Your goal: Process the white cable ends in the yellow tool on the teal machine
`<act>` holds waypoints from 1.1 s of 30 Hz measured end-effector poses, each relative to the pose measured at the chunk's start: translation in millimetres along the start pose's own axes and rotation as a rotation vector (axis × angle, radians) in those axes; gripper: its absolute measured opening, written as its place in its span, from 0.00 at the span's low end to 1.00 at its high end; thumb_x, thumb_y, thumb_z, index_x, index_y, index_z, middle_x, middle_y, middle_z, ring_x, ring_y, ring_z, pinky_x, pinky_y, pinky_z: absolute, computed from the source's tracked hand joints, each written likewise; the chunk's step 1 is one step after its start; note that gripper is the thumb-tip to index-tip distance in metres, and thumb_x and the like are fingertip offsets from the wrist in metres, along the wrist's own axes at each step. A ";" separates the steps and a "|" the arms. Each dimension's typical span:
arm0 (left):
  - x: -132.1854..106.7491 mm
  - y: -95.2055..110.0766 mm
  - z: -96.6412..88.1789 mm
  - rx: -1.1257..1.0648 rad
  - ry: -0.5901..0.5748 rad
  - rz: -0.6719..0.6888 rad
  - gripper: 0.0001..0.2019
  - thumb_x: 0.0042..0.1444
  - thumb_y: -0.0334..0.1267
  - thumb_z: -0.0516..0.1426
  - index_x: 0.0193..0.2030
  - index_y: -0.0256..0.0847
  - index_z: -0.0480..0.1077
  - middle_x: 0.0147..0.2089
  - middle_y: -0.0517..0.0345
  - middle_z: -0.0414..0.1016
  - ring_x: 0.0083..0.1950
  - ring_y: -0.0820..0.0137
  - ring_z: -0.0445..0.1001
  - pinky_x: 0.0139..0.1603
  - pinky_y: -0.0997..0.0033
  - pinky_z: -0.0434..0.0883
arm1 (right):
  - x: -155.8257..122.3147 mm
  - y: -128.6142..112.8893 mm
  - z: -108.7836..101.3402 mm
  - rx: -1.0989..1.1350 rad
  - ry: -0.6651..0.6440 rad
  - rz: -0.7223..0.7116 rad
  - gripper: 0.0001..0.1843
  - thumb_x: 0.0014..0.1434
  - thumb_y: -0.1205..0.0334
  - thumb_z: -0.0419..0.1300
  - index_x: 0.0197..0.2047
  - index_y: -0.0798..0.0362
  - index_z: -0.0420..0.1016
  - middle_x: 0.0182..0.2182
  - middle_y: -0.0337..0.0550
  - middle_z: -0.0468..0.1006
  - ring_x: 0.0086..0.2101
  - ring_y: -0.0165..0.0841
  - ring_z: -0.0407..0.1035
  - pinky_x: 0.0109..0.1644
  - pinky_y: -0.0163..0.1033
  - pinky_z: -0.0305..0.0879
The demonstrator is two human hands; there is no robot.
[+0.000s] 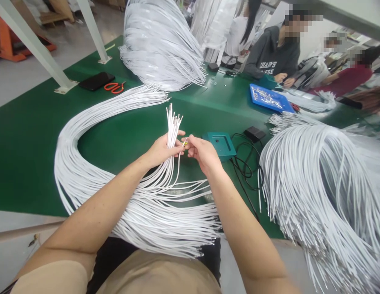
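Note:
My left hand (162,150) is closed around a small bunch of white cables (171,139), their cut ends pointing up. Close beside it, my right hand (204,153) pinches the tip of a single white cable (179,163), where a bit of yellow-green wire (184,143) shows between the two hands. The fingertips partly hide that tip. Below my hands, a thick bundle of white cables (165,222) curves across the green table (116,136), its near ends fanned out between my forearms. Just right of my right hand lies a teal device with a square recess (222,145).
Black cords (247,167) and a black box (254,133) lie right of the device. Large cable piles stand at the back (162,45) and right (300,171). Orange-handled scissors (115,87), a black phone (97,81) and a blue tray (269,99) sit farther back. Several people work opposite.

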State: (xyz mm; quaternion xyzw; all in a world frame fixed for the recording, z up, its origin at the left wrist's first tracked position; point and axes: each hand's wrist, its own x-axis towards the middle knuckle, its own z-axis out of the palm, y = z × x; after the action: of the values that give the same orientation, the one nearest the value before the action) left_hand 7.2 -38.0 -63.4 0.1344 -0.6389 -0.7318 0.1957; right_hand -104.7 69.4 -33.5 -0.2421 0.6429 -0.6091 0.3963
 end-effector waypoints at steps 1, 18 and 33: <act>-0.2 0.3 -0.2 -0.003 0.000 -0.003 0.28 0.47 0.35 0.62 0.56 0.38 0.60 0.31 0.61 0.72 0.32 0.73 0.74 0.32 0.74 0.71 | 0.0 0.0 1.4 -0.146 0.068 -0.059 0.12 0.49 0.52 0.62 0.31 0.53 0.77 0.24 0.37 0.72 0.22 0.25 0.60 0.28 0.34 0.56; 9.9 -20.3 -8.8 0.064 0.155 -0.202 0.23 0.43 0.29 0.62 0.48 0.37 0.64 0.27 0.60 0.73 0.28 0.72 0.75 0.29 0.74 0.70 | 26.8 11.9 -23.0 -1.620 0.009 -0.643 0.11 0.58 0.66 0.54 0.45 0.56 0.68 0.36 0.49 0.76 0.38 0.40 0.65 0.49 0.44 0.50; 12.2 -25.0 -10.8 0.327 0.190 -0.207 0.23 0.41 0.31 0.61 0.48 0.37 0.66 0.26 0.59 0.76 0.22 0.73 0.71 0.28 0.72 0.69 | 48.5 8.0 -28.0 -1.567 -0.062 -0.531 0.04 0.49 0.68 0.62 0.31 0.53 0.73 0.28 0.43 0.75 0.32 0.37 0.65 0.37 0.39 0.52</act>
State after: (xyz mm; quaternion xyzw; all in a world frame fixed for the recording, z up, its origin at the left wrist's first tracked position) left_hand -1.6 -50.3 -89.0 0.2976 -0.7106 -0.6186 0.1546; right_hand -153.4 48.6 -53.3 -0.6088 0.7912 -0.0508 -0.0269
